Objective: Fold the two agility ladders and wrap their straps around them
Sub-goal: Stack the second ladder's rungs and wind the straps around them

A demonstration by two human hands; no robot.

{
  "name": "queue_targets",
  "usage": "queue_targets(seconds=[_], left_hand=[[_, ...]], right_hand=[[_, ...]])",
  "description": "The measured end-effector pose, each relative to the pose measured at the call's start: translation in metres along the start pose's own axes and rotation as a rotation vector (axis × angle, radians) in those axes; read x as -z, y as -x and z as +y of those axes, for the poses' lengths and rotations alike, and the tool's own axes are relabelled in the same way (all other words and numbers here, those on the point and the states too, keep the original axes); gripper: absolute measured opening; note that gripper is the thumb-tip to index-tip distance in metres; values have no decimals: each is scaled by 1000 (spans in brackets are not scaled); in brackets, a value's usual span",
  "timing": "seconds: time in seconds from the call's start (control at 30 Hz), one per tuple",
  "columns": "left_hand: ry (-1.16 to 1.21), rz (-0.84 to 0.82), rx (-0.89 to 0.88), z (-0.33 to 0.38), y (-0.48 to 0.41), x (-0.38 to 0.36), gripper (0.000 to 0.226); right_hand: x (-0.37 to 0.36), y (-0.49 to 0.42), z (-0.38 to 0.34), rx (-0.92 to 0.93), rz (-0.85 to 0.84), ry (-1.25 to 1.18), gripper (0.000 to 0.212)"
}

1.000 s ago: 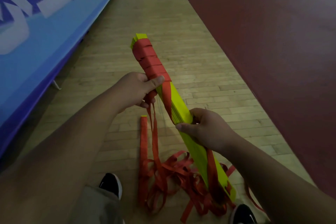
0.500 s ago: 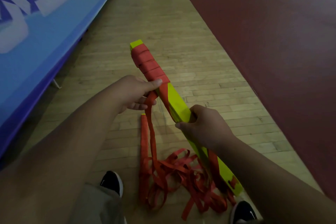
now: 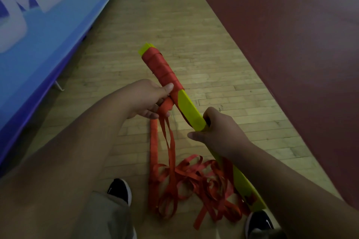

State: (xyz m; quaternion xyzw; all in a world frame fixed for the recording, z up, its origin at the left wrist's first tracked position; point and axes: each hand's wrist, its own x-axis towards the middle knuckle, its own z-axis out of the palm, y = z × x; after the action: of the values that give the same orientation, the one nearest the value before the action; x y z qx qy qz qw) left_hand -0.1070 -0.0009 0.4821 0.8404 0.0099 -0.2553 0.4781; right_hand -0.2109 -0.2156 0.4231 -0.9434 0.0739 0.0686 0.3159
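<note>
L hand (image 3: pixel 147 99), R hand (image 3: pixel 219 132) both curled, gripping.

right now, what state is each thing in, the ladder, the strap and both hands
folded ladder, rungs stacked, held slanted, far end wrapped
wound strap, tight turns round the ladder's far end
loose strap, hangs down to a tangle on the floor, not yet wound
left grip, holds the loose strap beside the wrap
right grip, curled round the ladder's middle
</note>
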Motion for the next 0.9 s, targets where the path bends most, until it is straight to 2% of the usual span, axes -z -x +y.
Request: queue_targets(seconds=[0.23, 0.37, 0.47, 0.53, 0.9], left_hand=[[-58, -20, -15, 2, 1, -3, 53], [-103, -60, -25, 1, 4, -1, 36], [-200, -34, -49, 0, 3, -2, 18], [-219, -10, -39, 1, 3, -4, 14], [-91, 14, 27, 3, 7, -10, 17]], right_hand=[[-3, -2, 3, 9, 31, 30, 50], [-5, -4, 3, 10, 49, 61, 51], [-4, -3, 2, 1, 48, 94, 51], [-4, -2, 2, -15, 32, 106, 51], [-11, -2, 3, -18, 7, 109, 53]])
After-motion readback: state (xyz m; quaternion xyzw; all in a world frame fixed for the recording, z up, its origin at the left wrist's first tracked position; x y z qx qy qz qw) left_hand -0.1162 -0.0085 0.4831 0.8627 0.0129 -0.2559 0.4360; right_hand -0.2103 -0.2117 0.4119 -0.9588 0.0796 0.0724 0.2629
